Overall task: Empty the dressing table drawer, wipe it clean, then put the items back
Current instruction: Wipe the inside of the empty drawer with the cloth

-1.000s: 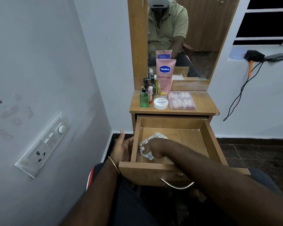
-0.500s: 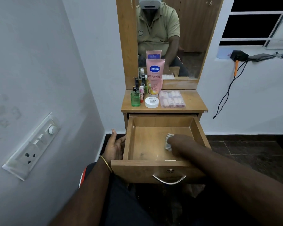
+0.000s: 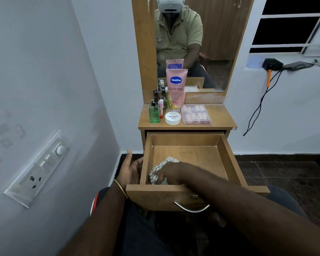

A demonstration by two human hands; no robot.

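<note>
The wooden drawer stands pulled out, and nothing shows inside it except a checked cloth. My right hand presses that cloth onto the drawer floor at the near left corner. My left hand rests flat against the outside of the drawer's left wall, fingers apart. On the dressing table top stand a pink Vaseline tube, a green bottle, a white nail polish remover jar, a clear box of small bottles and several small dark bottles.
A mirror rises behind the table top. A wall with a switch panel is close on the left. A black cable hangs on the right wall below a window sill. Dark tiled floor lies to the right.
My right hand has swept the cloth from the drawer's right side back to its near left corner. The left hand stays on the drawer's left wall.
</note>
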